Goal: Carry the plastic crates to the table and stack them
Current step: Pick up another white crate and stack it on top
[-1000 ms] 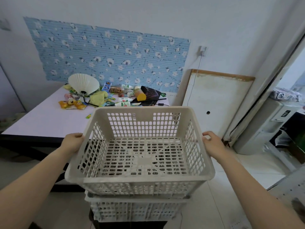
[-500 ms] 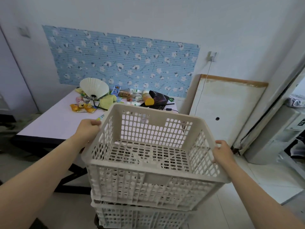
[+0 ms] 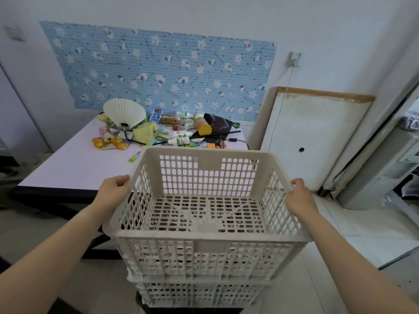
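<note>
Plastic, off-white and latticed throughout, is noted for both task items.

Step in hand, judged as the carry toward the desk (image 3: 68, 168):
- The desk's near half is bare. Its far end is covered with clutter, including a paper fan (image 3: 124, 113), a dark bag (image 3: 215, 123) and bottles (image 3: 180, 140).
- The bare near part is judged the proper landing place, so the load should be set down clear of the clutter and well in from the edge.
- The top crate (image 3: 204, 250) is held in front of the body, roughly level and short of the desk's near edge. It should be kept level and raised enough for its base to pass over that edge.
- The lower crate (image 3: 199, 293) shows directly beneath. Whether the two touch or are parted cannot be told from this angle, so a straight upward lift is advised to stop the rims catching.
- The left hand (image 3: 113, 191) is curled round the left rim with the thumb on top. The right hand (image 3: 299, 198) is closed likewise round the right rim. The opposed grips are judged well balanced.

Containers:
- The top crate is empty, and the surface below is seen through its base.
- The lower crate's interior is hidden by the one above.
</note>
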A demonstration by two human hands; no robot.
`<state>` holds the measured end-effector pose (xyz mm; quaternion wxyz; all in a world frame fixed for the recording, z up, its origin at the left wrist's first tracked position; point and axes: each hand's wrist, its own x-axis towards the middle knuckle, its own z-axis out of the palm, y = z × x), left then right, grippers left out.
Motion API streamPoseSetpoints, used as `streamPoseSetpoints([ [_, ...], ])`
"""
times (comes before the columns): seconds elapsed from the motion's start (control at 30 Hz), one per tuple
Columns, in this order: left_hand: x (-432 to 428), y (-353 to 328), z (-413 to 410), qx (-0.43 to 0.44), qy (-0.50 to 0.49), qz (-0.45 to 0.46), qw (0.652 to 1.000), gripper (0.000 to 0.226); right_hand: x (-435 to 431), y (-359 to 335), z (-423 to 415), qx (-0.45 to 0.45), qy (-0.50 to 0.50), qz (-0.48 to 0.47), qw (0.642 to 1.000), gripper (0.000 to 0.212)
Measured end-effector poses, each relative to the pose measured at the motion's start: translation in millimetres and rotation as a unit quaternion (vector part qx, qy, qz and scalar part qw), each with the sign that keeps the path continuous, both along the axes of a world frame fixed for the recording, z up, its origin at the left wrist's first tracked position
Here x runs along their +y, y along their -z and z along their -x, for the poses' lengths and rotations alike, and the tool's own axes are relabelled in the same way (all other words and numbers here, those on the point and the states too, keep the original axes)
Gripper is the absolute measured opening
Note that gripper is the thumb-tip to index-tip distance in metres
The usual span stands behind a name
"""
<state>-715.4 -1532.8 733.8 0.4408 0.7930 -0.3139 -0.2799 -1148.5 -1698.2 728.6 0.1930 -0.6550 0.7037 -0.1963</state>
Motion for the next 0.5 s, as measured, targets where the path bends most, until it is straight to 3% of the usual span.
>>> streamPoseSetpoints([
  [0.5,15.9,6.3,19.2,-0.041,0.006,0.042,0.998,0.048,18.6,9.7,10.3,0.08,-0.008,0.047,0.996,0.028],
])
